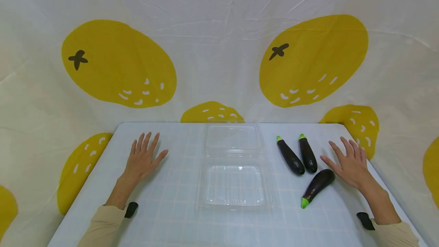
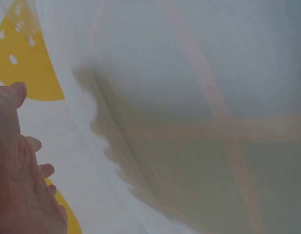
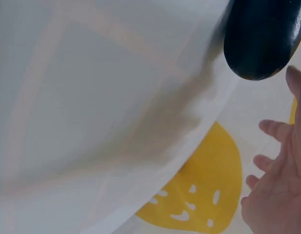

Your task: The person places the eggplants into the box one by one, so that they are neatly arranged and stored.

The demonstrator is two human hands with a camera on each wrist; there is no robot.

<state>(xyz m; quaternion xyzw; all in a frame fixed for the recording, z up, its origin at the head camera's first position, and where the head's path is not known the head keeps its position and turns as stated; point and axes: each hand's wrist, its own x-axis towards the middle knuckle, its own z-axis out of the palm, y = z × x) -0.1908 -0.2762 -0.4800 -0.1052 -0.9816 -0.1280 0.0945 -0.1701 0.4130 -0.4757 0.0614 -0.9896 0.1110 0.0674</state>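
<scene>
In the head view my left hand (image 1: 141, 159) hovers with spread fingers over the left part of the table, holding nothing. My right hand (image 1: 350, 164), likewise spread and holding nothing, is over the right side. Closest to it lies a dark eggplant (image 1: 319, 186) with its green tip toward the front. Two more, a left eggplant (image 1: 290, 156) and a middle eggplant (image 1: 308, 154), lie behind with green tips pointing back. Between the hands a clear plastic clamshell container (image 1: 234, 206) stands with its lid (image 1: 233, 137) folded back. The right wrist view shows one eggplant's rounded end (image 3: 260, 44) near the thumb.
A pale checked cloth covers the table (image 1: 161, 216). Behind it hangs a white curtain (image 1: 219, 56) printed with large yellow fruit. Black bands (image 1: 131, 209) show at both wrists, next to beige sleeves.
</scene>
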